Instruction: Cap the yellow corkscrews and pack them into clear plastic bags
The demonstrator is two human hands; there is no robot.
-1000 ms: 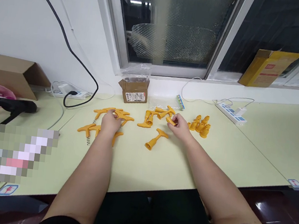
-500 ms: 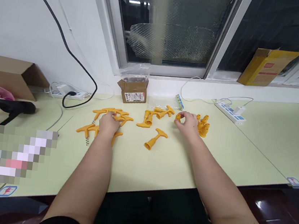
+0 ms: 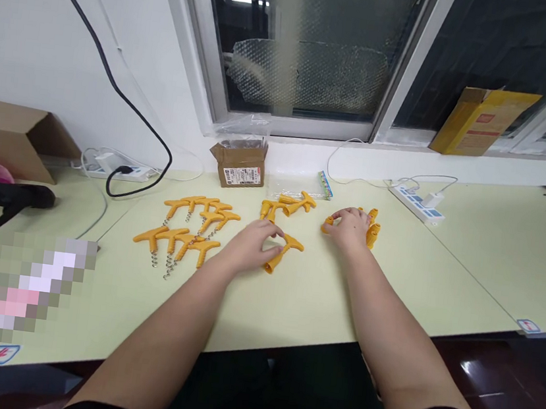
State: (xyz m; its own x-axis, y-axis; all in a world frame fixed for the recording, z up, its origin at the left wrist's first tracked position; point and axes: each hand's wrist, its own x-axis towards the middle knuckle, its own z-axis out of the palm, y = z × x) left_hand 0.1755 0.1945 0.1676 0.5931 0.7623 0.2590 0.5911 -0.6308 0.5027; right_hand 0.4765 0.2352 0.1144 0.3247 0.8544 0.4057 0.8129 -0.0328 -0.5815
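My left hand [image 3: 251, 245] is beside a T-handled yellow corkscrew with a bell-shaped sleeve [image 3: 273, 261]; its thumb and fingers are apart, with nothing visibly gripped. At its left lie several yellow T-handles with bare metal spirals [image 3: 149, 237], in two loose rows. Behind it, more yellow corkscrews with sleeves [image 3: 297, 204] are grouped, partly hidden by the fingers. My right hand [image 3: 351, 229] has a small yellow sleeve [image 3: 329, 225] at its thumb and fingertips. Several upright yellow sleeves [image 3: 373, 233] stand just beyond that hand, partly covered by it.
A small open carton [image 3: 242, 166] and a clear plastic bag [image 3: 295, 185] are by the wall. Power strips [image 3: 417, 203] with white cables sit at the back. A black strap [image 3: 10, 195] and a large cardboard box [image 3: 3, 131] are at the left.
My left hand has moved right, from the bare-spiral handles to the sleeved corkscrew near the middle. My right hand has shifted slightly right relative to the table, towards the standing sleeves.
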